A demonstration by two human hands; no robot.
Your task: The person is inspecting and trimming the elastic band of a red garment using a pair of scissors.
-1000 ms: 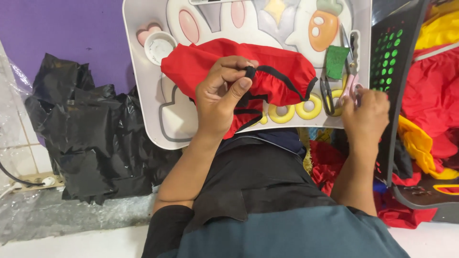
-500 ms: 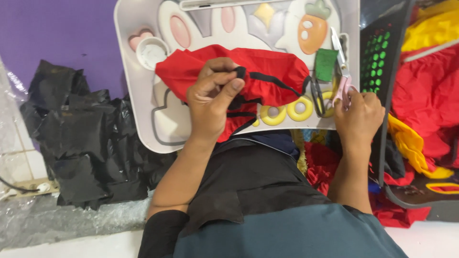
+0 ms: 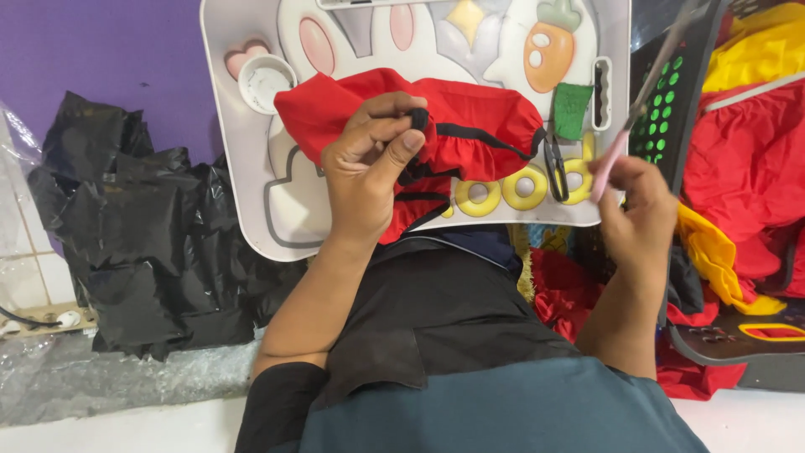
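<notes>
Scissors in right hand, raised.

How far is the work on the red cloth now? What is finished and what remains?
Done, as far as it shows: the black band runs gathered along the edge of the red cloth. In hand: the left hand pinches the black band end, and the right hand holds the pink-handled scissors raised above the tray. Left: the band end is not yet cut.

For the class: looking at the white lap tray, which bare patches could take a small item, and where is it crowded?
Free: the white tray's lower left corner, below the small cup. Crowded: the middle under the red cloth, and the right edge by the black snips.
</notes>
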